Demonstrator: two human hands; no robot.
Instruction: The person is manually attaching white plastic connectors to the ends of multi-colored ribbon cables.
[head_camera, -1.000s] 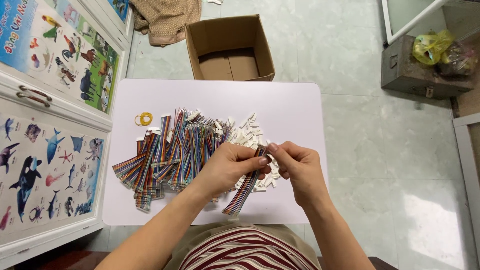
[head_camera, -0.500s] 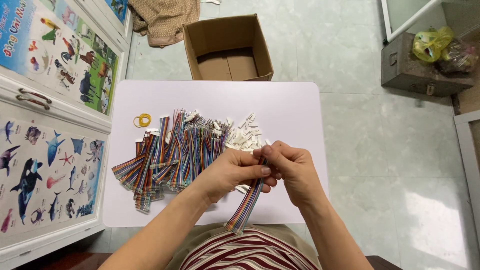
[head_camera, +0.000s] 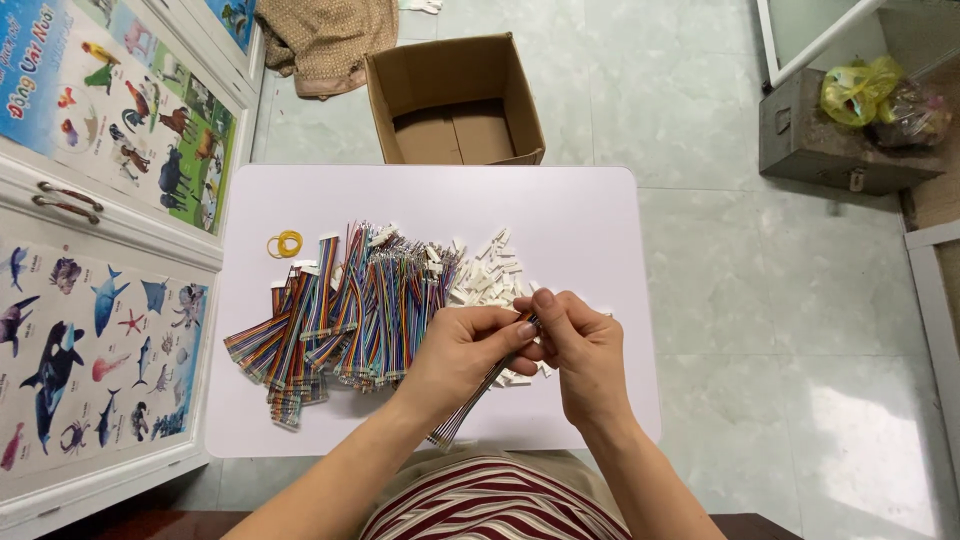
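Bare counter (head_camera: 560, 205) along the far edge and right corner; ribbon cables (head_camera: 340, 315) and white connectors (head_camera: 490, 275) crowd the middle.

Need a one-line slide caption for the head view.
Both hands, left hand and right hand, pinch a rainbow ribbon cable above a white table.

Smooth matt white table (head_camera: 590, 215), brown cardboard box (head_camera: 455, 100), glossy tiled floor (head_camera: 790, 300).

Bright, even daylight fills the scene, and the white tabletop (head_camera: 590, 215) shows only faint, soft shadows. Right of the tabletop, the pale floor tiles (head_camera: 760, 330) carry hazy glare. Focus is sharp throughout, with slight bending at the edges.
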